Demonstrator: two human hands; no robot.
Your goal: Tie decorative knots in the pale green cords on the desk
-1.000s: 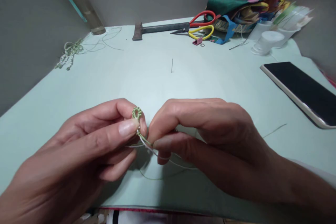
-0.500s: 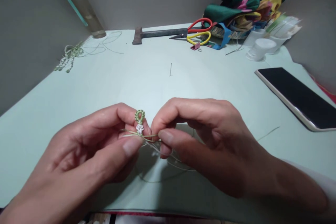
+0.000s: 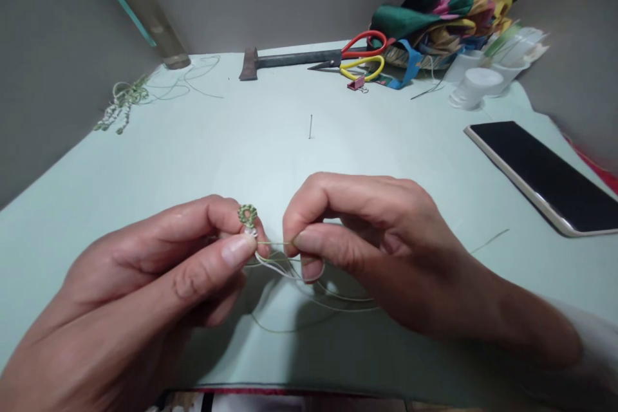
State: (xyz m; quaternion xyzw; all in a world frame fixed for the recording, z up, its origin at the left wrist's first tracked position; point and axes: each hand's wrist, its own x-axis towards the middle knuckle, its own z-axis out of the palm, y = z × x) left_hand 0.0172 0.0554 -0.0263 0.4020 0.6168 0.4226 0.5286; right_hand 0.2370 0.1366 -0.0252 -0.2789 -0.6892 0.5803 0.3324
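Head view: we find the knotted piece (image 3: 248, 215) in our left hand (image 3: 145, 264), pinched between thumb and forefinger, its loop end pointing away from us; a green cord (image 3: 274, 243) runs sideways to our right hand (image 3: 405, 238), just beside, thumb and forefinger pressed together on it. Looser pale cords (image 3: 273, 266) curve beneath that span; beyond our hands a pin (image 3: 310, 127) and scissors (image 3: 332, 64) lie on the worktop (image 3: 193, 148), a phone (image 3: 541, 167) off right.

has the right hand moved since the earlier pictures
Yes. Judged against the thin pin, the right hand has shifted rightward and a little closer to it.
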